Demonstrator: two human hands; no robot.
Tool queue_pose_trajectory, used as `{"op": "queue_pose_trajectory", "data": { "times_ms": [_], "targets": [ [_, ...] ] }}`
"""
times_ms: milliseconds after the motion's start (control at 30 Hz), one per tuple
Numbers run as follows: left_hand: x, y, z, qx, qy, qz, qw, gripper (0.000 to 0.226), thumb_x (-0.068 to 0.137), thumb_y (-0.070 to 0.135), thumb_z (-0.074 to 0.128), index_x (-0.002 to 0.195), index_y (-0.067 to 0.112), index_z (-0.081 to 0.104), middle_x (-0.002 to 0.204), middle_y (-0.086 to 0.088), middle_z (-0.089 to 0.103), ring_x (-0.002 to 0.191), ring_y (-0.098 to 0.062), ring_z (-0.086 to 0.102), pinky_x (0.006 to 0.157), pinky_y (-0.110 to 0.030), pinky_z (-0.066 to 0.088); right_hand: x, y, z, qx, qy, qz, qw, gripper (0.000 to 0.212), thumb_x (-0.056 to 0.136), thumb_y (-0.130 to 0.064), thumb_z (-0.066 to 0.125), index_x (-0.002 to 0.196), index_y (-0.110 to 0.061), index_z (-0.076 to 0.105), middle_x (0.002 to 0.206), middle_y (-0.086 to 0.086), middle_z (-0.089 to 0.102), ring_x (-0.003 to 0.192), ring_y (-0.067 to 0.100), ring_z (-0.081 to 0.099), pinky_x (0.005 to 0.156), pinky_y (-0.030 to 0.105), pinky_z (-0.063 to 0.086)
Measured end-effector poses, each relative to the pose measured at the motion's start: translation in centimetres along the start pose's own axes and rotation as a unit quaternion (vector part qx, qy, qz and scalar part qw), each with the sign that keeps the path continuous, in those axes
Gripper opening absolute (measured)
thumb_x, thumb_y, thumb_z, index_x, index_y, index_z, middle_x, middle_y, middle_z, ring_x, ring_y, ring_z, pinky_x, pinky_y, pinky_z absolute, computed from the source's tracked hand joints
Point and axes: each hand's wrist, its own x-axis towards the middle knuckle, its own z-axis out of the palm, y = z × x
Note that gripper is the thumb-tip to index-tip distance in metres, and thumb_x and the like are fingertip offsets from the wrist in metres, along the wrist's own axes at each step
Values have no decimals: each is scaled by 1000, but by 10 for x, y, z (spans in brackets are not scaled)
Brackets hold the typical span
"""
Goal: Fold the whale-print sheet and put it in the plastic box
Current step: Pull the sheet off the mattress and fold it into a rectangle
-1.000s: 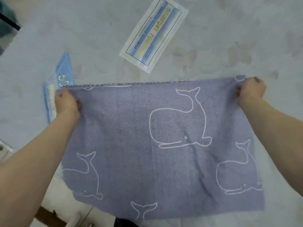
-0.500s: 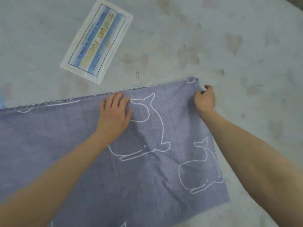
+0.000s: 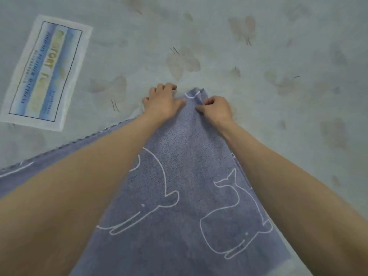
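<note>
At far corner of whale-print sheet [image 3: 185, 176]: left hand [image 3: 163, 104] curled, grip unclear; right hand [image 3: 217, 110] pinching cloth.

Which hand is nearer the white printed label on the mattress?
Left. The left hand sits at the whale-print sheet's far corner, on the side toward the label; the right hand pinches the corner farther away.

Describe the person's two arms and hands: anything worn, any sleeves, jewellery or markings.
Both forearms are bare up to the picture's lower edge, with no sleeve showing. The left hand and the right hand wear no gloves. No watch, bracelet or ring shows on the visible parts, and no markings can be made out.
</note>
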Motion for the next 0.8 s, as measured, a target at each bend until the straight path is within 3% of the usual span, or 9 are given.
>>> {"op": "queue_pose_trajectory", "data": {
  "times_ms": [100,200,267,333,433,500,567,667,800],
  "targets": [
    [8,20,-5,9,-33,55,998,78,80,64,72,147,35,44,147,1,45,139,-27,36,107,-48,31,-15,14,-3,77,44,-85,992,18,83,-29,72,80,-28,54,74,-16,59,69,-2,53,74,31,45],
    [11,31,-12,-16,-70,105,992,64,74,59,81,129,34,60,127,5,57,127,-23,48,107,-45,39,-32,30,-6,159,-3,-144,977,24,91,-24,67,83,-33,47,72,-12,57,65,5,50,65,28,41],
    [12,32,-13,-55,-90,117,988,39,77,52,83,101,28,65,94,10,60,96,-18,57,85,-36,47,-32,33,-9,178,-21,-137,974,20,95,-23,64,88,-32,47,71,2,61,63,11,49,61,31,40],
    [16,31,-12,-79,-91,116,986,30,86,46,78,86,23,59,77,9,54,75,-14,51,62,-31,38,-25,30,-15,180,-17,-123,976,13,95,-26,63,94,-26,50,74,5,67,64,14,55,62,34,42],
    [21,29,-9,-68,-85,100,989,32,94,44,70,90,15,57,79,3,53,70,-14,48,59,-31,33,-15,25,-23,187,-48,-78,978,25,90,-45,67,105,-28,56,87,-4,74,77,11,69,67,33,54],
    [24,27,-4,-77,-85,89,989,28,96,43,67,87,19,55,80,4,55,70,-10,50,59,-30,34,-14,32,-30,121,-79,-43,989,38,82,-56,71,104,-27,62,94,-10,71,81,7,69,68,30,55],
    [28,27,3,-95,-91,70,989,26,99,43,62,90,18,58,83,5,58,72,-10,52,60,-29,37,-19,50,-36,30,-125,-19,991,42,82,-58,71,95,-18,67,87,-3,70,76,13,68,64,33,54],
    [32,34,8,-99,-110,54,988,28,104,41,54,99,16,64,87,3,59,79,-14,53,63,-28,38,-36,83,-45,31,-160,13,987,49,87,-59,67,73,-12,64,60,-2,58,54,12,55,51,27,43],
    [38,50,15,-145,-135,4,980,33,103,40,58,110,11,72,106,-6,69,96,-22,62,86,-35,52,-60,115,-59,57,-173,49,982,49,82,-64,70,70,-16,68,60,1,60,55,16,56,59,31,41]
  ]
}}
